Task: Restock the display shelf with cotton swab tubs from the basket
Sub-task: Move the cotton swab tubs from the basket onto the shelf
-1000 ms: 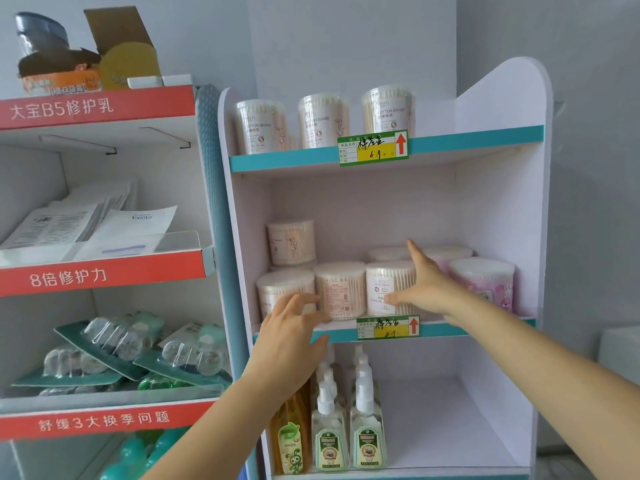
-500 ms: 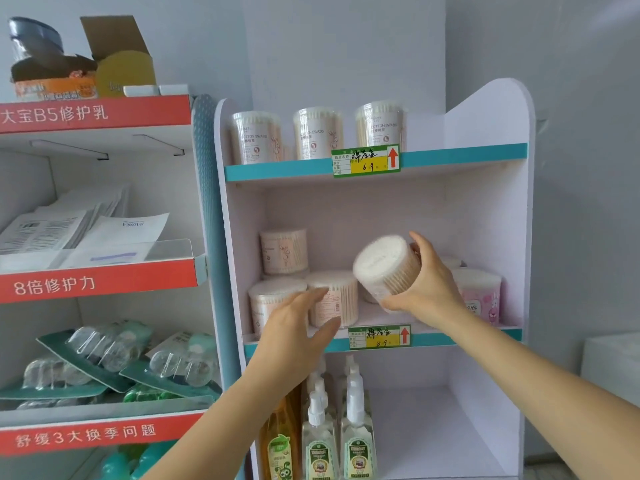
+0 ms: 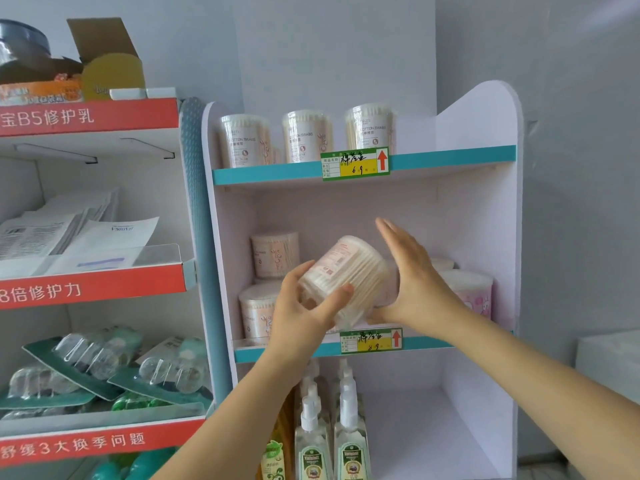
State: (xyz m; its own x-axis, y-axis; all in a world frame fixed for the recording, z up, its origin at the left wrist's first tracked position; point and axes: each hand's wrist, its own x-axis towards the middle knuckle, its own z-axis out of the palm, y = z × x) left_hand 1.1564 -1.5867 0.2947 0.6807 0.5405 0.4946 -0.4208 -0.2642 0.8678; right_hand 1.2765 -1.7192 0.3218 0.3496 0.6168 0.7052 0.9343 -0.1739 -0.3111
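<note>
Behind the tilted cotton swab tub (image 3: 346,271), shelf tubs (image 3: 258,306) are half hidden — left hand (image 3: 304,313) curls round it, right hand (image 3: 412,278) presses it, fingers straight and together. Spray bottles (image 3: 349,441) below are cut off.

The tub (image 3: 346,278) in front of the shelf (image 3: 485,220) is clear, shiny plastic with white cotton sticks (image 3: 356,271) showing through. The shelf looks like smooth, matt white board, and the price tag (image 3: 356,164) on its top edge is paper. The bottles (image 3: 311,445) at the shelf's bottom are clear, glossy plastic.
</note>
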